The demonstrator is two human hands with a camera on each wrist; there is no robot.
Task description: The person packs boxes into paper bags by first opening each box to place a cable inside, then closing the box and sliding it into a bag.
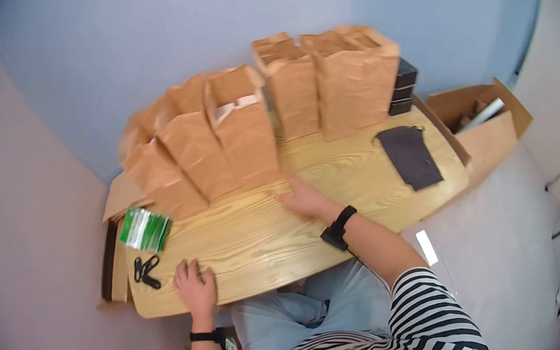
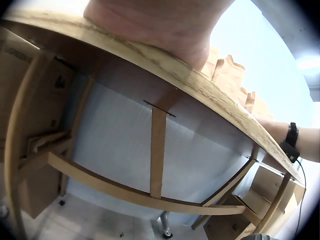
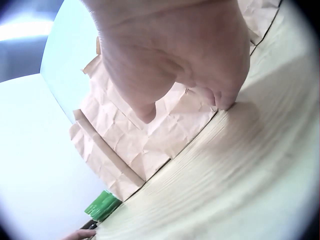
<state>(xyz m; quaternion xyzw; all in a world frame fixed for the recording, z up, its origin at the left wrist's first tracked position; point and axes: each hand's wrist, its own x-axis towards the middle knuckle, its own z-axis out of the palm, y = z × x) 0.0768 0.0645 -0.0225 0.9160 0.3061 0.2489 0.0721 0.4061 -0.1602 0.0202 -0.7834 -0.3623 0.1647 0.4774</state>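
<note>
Brown paper bags stand along the back of the wooden table (image 1: 240, 264), in a left group and a right group. My right hand (image 1: 309, 200) is at the foot of the nearest bag (image 1: 249, 137) in the left group, which has a pale strip near its top. In the right wrist view, the fingertips of the right hand (image 3: 180, 60) reach the tabletop by the bag's lower edge, thumb apart from the fingers. My left hand (image 1: 196, 290) rests on the table's front left edge with its fingers spread, beside some small black items (image 1: 147, 271).
Green-and-white packets (image 1: 145, 230) lie at the table's left end. A dark cloth pouch (image 1: 411, 155) lies on the right. Black boxes (image 1: 403, 88) are stacked behind it, and an open cardboard box (image 1: 494, 139) stands past the right end. A wall runs behind the bags.
</note>
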